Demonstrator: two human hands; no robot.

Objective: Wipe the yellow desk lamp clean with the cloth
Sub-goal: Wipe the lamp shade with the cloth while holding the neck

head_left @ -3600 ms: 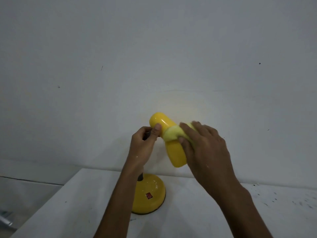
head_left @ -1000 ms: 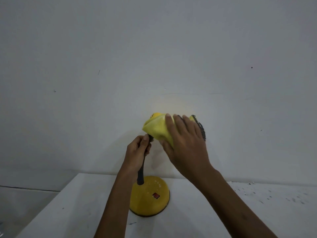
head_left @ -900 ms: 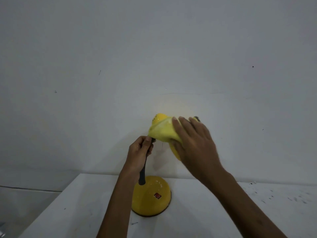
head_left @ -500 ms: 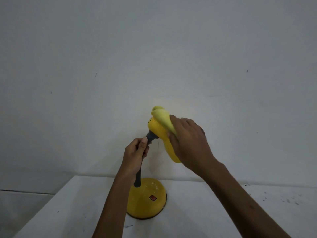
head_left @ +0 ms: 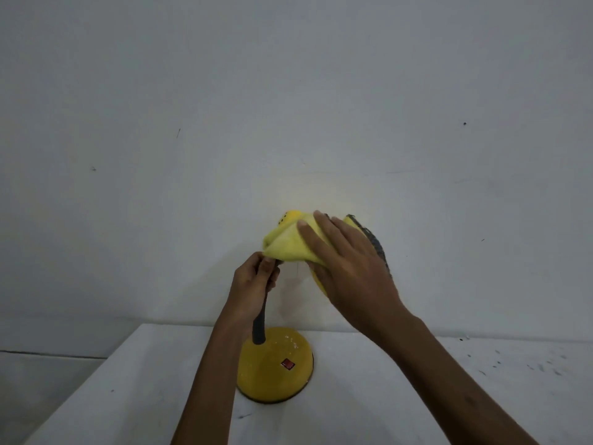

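Observation:
The yellow desk lamp stands on the white table, its round base bearing a small red switch. A dark bendable neck rises from the base to the yellow shade, whose vented top peeks out above the cloth. My left hand grips the neck just under the shade. My right hand presses a yellow cloth with a dark grey back over the shade, hiding most of it.
The white table has a left edge running diagonally near the lamp base and dark specks at the right. A plain grey wall stands close behind the lamp.
My right hand has slid the cloth back over the top of the shade, spreading it wider and covering more of it. My left hand stays on the neck.

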